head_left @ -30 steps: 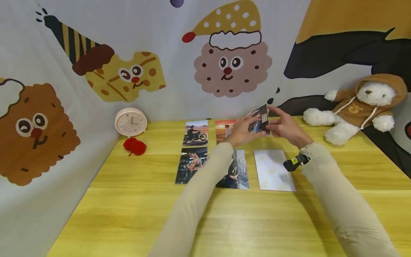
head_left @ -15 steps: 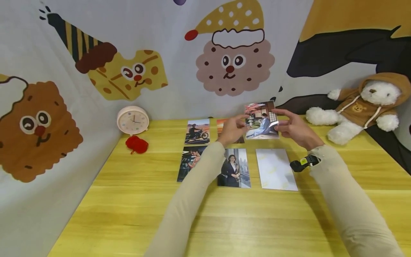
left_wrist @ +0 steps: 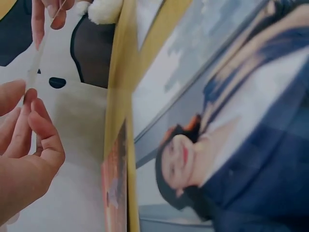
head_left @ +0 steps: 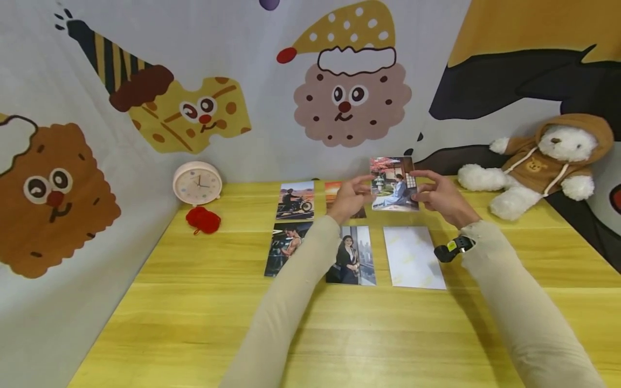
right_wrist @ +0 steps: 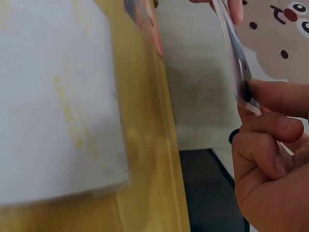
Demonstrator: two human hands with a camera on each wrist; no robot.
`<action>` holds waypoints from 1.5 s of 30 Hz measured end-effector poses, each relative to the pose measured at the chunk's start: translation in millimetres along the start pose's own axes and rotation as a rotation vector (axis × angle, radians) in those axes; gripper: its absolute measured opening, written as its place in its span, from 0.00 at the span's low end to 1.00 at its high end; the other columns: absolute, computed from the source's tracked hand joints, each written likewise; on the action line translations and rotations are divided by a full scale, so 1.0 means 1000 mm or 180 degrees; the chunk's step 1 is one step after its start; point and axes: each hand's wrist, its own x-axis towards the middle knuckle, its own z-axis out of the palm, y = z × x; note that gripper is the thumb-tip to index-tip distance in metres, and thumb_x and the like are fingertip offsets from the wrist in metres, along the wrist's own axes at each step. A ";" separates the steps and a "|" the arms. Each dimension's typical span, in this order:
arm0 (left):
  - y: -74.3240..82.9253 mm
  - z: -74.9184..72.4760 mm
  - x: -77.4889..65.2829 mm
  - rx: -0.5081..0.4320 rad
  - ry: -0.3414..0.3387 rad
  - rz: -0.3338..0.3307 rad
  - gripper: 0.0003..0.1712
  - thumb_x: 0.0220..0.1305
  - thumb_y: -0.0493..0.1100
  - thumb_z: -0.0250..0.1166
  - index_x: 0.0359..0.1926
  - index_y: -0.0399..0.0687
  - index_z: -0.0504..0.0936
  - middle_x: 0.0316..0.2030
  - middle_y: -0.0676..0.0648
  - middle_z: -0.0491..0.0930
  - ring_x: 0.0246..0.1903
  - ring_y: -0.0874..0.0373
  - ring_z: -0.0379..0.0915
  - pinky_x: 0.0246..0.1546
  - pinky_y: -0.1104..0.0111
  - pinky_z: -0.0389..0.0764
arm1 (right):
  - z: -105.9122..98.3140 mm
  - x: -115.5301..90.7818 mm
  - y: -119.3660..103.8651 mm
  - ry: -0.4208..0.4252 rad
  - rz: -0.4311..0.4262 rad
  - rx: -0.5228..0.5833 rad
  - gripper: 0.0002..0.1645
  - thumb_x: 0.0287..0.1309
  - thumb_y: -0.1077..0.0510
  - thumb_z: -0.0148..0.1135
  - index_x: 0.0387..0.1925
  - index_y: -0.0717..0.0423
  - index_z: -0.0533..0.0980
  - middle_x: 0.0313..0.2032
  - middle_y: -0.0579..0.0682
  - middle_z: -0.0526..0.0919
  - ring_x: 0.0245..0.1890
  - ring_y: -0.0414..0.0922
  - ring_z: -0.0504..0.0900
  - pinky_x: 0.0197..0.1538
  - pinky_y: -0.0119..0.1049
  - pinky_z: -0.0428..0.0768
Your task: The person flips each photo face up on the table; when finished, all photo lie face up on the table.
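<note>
Both hands hold up a photo print (head_left: 394,185) of a person in blue seated in a garden, raised over the back of the table. My left hand (head_left: 350,198) pinches its left edge, and my right hand (head_left: 445,198) pinches the right edge between thumb and fingers. From the right wrist the photo looks almost edge-on. Below it lies a white, face-down print (head_left: 414,257) with faint yellow marks. Beside that are a portrait in a dark suit (head_left: 353,257), a gym photo (head_left: 287,247), a motorcycle photo (head_left: 296,200) and a sunset photo (head_left: 358,213), partly hidden by my left hand.
A pink clock (head_left: 197,184) and a red plush object (head_left: 203,220) sit at the back left of the wooden table (head_left: 339,334). A white teddy bear in a brown hoodie (head_left: 538,161) leans at the back right. A cartoon-printed cloth (head_left: 271,108) hangs behind.
The held photo has turned from tilted to facing the head camera. My left hand has shifted from across its front to its left edge; my right hand stays at the right edge.
</note>
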 end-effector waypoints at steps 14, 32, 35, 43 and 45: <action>-0.011 0.015 0.011 0.0912 -0.0077 -0.0346 0.29 0.64 0.34 0.65 0.67 0.48 0.75 0.33 0.45 0.87 0.16 0.61 0.65 0.26 0.66 0.75 | 0.005 0.019 0.021 0.0024 0.0126 -0.0774 0.39 0.64 0.67 0.60 0.74 0.56 0.61 0.31 0.50 0.74 0.24 0.42 0.69 0.29 0.36 0.70; -0.004 0.024 0.013 0.1330 -0.0424 -0.0400 0.23 0.72 0.42 0.57 0.17 0.48 0.70 0.15 0.54 0.63 0.15 0.61 0.55 0.22 0.67 0.67 | 0.016 0.040 0.022 0.0032 0.0225 -0.1760 0.35 0.57 0.65 0.62 0.68 0.58 0.70 0.32 0.55 0.79 0.27 0.46 0.70 0.30 0.36 0.69; -0.003 0.024 0.015 0.1378 -0.0510 -0.0487 0.26 0.73 0.42 0.57 0.14 0.50 0.64 0.12 0.54 0.58 0.12 0.62 0.49 0.22 0.66 0.67 | 0.017 0.039 0.021 0.0007 0.0247 -0.1835 0.34 0.58 0.65 0.60 0.68 0.58 0.71 0.45 0.62 0.80 0.34 0.51 0.72 0.34 0.37 0.70; 0.003 0.022 0.006 0.1335 -0.0547 -0.0502 0.11 0.73 0.42 0.57 0.42 0.42 0.83 0.33 0.51 0.78 0.31 0.59 0.72 0.53 0.57 0.81 | 0.018 0.038 0.025 -0.0011 0.0312 -0.2014 0.29 0.62 0.62 0.58 0.65 0.60 0.72 0.61 0.68 0.74 0.50 0.58 0.70 0.47 0.47 0.72; 0.005 0.022 0.004 0.1321 -0.0539 -0.0545 0.12 0.73 0.43 0.57 0.49 0.46 0.84 0.48 0.51 0.83 0.42 0.59 0.75 0.58 0.55 0.80 | 0.018 0.039 0.026 -0.0028 0.0320 -0.2049 0.28 0.63 0.62 0.57 0.65 0.61 0.72 0.61 0.69 0.74 0.50 0.59 0.70 0.50 0.51 0.73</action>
